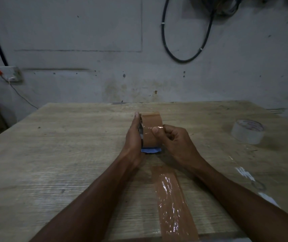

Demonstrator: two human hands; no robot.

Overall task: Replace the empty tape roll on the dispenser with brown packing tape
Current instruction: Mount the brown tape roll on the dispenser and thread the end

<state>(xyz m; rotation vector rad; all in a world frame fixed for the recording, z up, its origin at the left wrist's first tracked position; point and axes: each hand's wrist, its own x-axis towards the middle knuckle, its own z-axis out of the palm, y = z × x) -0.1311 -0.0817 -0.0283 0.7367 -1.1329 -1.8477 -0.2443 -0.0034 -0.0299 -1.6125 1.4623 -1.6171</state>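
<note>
Both hands hold the shiny brown packing tape roll [151, 130] upright mid wooden tabletop [69, 145], blue plastic dispenser [150, 150] peeking under it. Left hand [134, 137] flat against its side, right hand [171, 138] fingers pinching the tape. The clear tape roll [248, 131] has print too blurry to read.

Print on the clear tape roll [248, 131] is unreadable.

Both forearms reach forward, bare, converging at centre. The left hand [134, 137] stands edge-on, palm facing right, fingers [136, 116] extended upward and flat. The right hand [174, 140] is curled, thumb pressed forward, fingers folded in behind it, wrist angled inward toward the left.
</note>
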